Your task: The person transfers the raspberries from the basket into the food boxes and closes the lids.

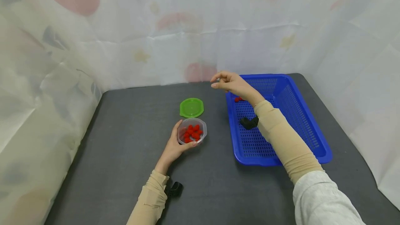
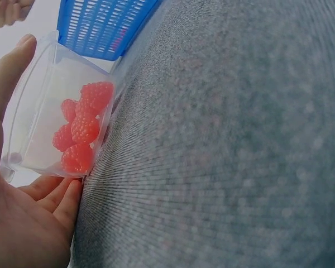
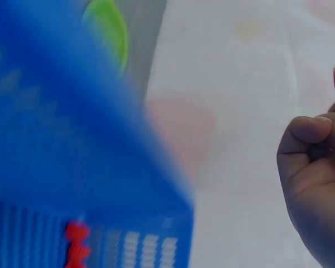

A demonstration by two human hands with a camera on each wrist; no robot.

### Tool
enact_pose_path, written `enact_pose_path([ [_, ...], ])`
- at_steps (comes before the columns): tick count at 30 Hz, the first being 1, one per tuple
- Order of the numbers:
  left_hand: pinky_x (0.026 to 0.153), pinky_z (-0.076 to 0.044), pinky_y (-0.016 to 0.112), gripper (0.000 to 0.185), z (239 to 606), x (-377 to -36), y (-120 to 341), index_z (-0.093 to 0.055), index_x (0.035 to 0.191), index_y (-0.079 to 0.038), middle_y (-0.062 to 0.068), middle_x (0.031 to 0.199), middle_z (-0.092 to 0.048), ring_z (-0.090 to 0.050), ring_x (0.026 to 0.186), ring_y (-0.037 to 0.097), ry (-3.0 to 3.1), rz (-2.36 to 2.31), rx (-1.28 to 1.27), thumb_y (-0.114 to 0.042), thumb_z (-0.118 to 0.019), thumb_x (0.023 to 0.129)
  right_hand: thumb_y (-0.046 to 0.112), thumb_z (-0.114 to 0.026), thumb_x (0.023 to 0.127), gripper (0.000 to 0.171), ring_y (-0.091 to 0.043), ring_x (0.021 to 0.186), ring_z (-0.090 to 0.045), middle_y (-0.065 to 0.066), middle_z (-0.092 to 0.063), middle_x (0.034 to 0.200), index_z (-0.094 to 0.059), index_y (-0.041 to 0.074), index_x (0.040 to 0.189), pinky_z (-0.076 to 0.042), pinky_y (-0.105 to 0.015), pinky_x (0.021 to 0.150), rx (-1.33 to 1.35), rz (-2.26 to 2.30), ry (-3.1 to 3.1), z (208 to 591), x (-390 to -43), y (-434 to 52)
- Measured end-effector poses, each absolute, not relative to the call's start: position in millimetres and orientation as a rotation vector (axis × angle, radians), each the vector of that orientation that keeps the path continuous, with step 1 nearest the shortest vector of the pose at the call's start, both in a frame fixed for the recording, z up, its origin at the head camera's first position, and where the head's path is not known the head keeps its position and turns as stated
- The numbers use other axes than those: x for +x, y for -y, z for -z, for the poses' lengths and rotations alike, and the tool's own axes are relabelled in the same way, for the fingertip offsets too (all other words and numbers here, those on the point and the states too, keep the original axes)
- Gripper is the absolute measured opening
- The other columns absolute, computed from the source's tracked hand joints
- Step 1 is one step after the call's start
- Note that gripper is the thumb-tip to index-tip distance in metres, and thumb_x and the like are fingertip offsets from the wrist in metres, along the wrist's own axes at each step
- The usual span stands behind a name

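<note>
A clear plastic container [image 1: 204,126] with several red raspberries [image 1: 191,133] inside stands on the dark tabletop. My left hand [image 1: 175,147] grips it from the left and near side, thumb across the near rim and fingers round the far side. The left wrist view shows the raspberries [image 2: 84,128] piled at its bottom. Above the left rim of a blue perforated basket [image 1: 232,138], my right hand [image 1: 232,84] hangs in the air with its fingers loosely bent, nothing visible in them. More raspberries [image 1: 236,99] lie in the basket near that rim, partly hidden by the right arm.
A green lid [image 1: 191,107] lies flat just behind the container. The basket takes up the right part of the dark table [image 1: 131,141]. Printed white curtains [image 1: 175,55] hang behind the table and along its sides.
</note>
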State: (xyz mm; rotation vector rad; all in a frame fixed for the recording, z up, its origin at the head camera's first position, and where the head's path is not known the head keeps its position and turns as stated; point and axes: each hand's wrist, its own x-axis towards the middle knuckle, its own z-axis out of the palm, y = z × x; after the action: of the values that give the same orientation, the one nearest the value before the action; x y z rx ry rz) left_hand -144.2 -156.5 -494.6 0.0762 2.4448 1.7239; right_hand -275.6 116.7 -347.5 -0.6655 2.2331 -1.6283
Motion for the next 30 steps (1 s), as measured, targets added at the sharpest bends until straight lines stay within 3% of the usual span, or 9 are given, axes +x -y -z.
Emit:
enact_pose_path([
  [3, 0.110, -0.031, 0.047, 0.102, 495, -145, 157, -0.015, 0.148, -0.028, 0.004, 0.142, -0.040, -0.040, 0.132, 0.023, -2.450, -1.732, 0.094, -0.033, -0.082, 0.070, 0.033, -0.065, 0.087, 0.031, -0.017, 0.058, -0.030, 0.004, -0.033, 0.059, -0.058, 0.017, 0.113, -0.035, -0.037, 0.071, -0.536, 1.708, -2.246, 354, -282, -134],
  [12, 0.110, -0.032, 0.046, 0.101, 496, -144, 157, -0.017, 0.147, -0.028, 0.005, 0.142, -0.040, -0.041, 0.132, 0.023, -2.439, -1.750, 0.092, -0.031, -0.082, 0.070, 0.030, -0.063, 0.089, 0.043, -0.014, 0.055, -0.025, 0.008, -0.026, 0.058, -0.051, 0.003, 0.121, -0.029, -0.030, 0.060, -0.255, 1.862, -2.234, 387, -297, -169],
  [22, 0.112, -0.028, 0.048, 0.101, 496, -143, 157, -0.016, 0.147, -0.034, 0.002, 0.143, -0.040, -0.038, 0.134, 0.022, -2.439, -1.735, 0.065, -0.034, -0.082, 0.070, 0.039, -0.061, 0.089, 0.044, -0.014, 0.053, -0.031, 0.007, -0.031, 0.057, -0.053, 0.011, 0.122, -0.033, -0.037, 0.062, -0.092, 1.775, -2.391, 415, -305, -183],
  [24, 0.112, -0.027, 0.048, 0.101, 497, -143, 157, -0.016, 0.146, -0.036, 0.001, 0.143, -0.040, -0.037, 0.135, 0.021, -2.442, -1.727, 0.061, -0.035, -0.082, 0.070, 0.041, -0.060, 0.089, 0.043, -0.015, 0.056, -0.034, 0.004, -0.036, 0.063, -0.054, 0.013, 0.121, -0.035, -0.040, 0.064, -0.059, 1.749, -2.427, 421, -305, -185],
  [27, 0.112, -0.028, 0.048, 0.101, 497, -142, 157, -0.016, 0.146, -0.035, 0.003, 0.144, -0.040, -0.037, 0.135, 0.023, -2.439, -1.734, 0.074, -0.034, -0.082, 0.070, 0.042, -0.058, 0.090, 0.042, -0.018, 0.064, -0.038, 0.002, -0.046, 0.085, -0.053, 0.014, 0.121, -0.037, -0.044, 0.072, 0.002, 1.725, -2.444, 430, -305, -187],
  [30, 0.111, -0.030, 0.047, 0.100, 498, -142, 156, -0.017, 0.146, -0.034, 0.003, 0.143, -0.040, -0.039, 0.133, 0.023, -2.437, -1.742, 0.077, -0.033, -0.082, 0.070, 0.041, -0.055, 0.092, 0.044, -0.019, 0.072, -0.040, 0.000, -0.046, 0.105, -0.050, 0.012, 0.126, -0.038, -0.043, 0.077, 0.053, 1.701, -2.442, 438, -305, -191],
])
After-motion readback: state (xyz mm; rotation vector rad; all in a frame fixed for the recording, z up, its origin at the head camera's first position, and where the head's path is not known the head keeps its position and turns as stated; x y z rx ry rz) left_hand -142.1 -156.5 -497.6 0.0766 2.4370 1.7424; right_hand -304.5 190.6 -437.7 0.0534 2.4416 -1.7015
